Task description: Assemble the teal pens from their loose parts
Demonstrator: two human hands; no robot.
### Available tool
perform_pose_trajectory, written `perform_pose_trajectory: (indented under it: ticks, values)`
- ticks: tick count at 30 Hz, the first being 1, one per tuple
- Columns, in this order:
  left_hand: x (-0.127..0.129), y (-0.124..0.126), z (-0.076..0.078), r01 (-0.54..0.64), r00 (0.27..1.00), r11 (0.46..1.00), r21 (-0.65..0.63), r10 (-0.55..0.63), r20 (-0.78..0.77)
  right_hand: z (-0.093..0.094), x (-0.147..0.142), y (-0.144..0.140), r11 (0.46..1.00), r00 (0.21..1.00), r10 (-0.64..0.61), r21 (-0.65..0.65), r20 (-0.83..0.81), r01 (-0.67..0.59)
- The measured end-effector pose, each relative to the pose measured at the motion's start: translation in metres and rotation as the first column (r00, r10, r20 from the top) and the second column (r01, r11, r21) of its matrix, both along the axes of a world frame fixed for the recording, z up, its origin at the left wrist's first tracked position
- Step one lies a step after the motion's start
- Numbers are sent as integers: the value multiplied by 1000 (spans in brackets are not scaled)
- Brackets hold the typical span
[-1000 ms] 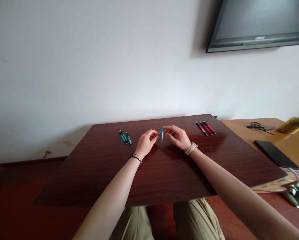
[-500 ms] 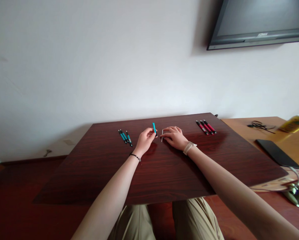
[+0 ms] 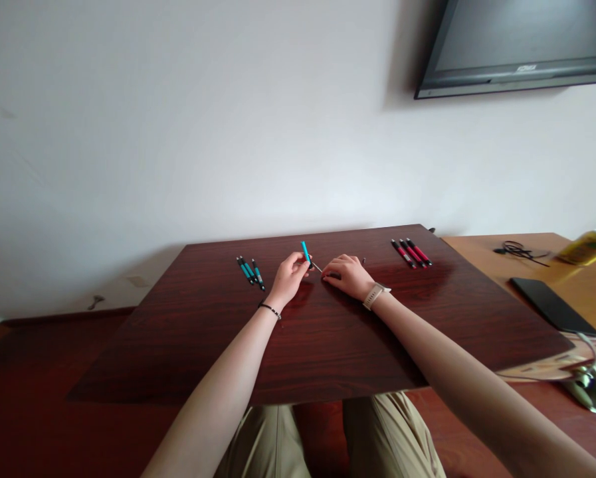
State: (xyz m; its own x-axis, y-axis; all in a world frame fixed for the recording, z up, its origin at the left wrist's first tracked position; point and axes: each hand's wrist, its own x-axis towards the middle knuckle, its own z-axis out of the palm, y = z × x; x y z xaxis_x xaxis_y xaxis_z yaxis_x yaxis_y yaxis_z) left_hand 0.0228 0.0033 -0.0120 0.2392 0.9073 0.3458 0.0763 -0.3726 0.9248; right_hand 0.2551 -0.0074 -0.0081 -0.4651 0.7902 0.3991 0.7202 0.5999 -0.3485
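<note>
My left hand (image 3: pixel 288 275) is closed around a turquoise pen barrel (image 3: pixel 305 251), which tilts upright between thumb and fingers. My right hand (image 3: pixel 348 275) pinches a thin pen refill (image 3: pixel 317 267). The refill slants toward the lower, dark end of the barrel; whether it touches is too small to tell. Beyond the right hand a small dark piece (image 3: pixel 363 259) lies on the table, partly hidden. Left of my left hand are several turquoise pens (image 3: pixel 250 271) with black ends. Several red pens (image 3: pixel 411 253) lie side by side to the right.
The dark wooden table (image 3: pixel 202 345) stands against a white wall. On the lighter table (image 3: pixel 482 255) at the right are a black cable (image 3: pixel 519 251), a dark flat device (image 3: pixel 551 304) and a yellow can (image 3: pixel 587 247). A television (image 3: pixel 521 50) hangs above.
The refill, earlier pointing away from me beside my right fingers, now slants left to the barrel. My right fingers have drawn together on it. The left hand has barely moved.
</note>
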Motion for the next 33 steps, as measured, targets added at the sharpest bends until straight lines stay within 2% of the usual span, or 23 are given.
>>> perform_pose_trajectory:
  ticks: [5, 9, 17, 23, 27, 33]
  values:
    - [0, 1, -1, -15, 1000, 1000, 4, 15, -6, 2, -2, -4, 995, 995, -97, -22, -10, 97]
    - [-1, 1, 0, -58, 998, 998, 37, 59, -20, 1, -2, -3, 992, 991, -123, -10, 45, 123]
    - [-3, 4, -2, -78, 997, 996, 44, 77, 23, 9, 2, -8, 1000, 993, -3, -24, 119, 6]
    - [-4, 3, 0, -146, 989, 987, 65, 146, -6, 18, 10, -17, 976, 983, 176, -140, 60, -166]
    - [-4, 4, 0, -165, 986, 984, 60, 166, -7, 19, 12, -19, 964, 979, 197, -194, 51, -184]
    - [-8, 7, -4, -184, 982, 980, 70, 185, -21, 21, 11, -23, 957, 977, 212, -208, 14, -204]
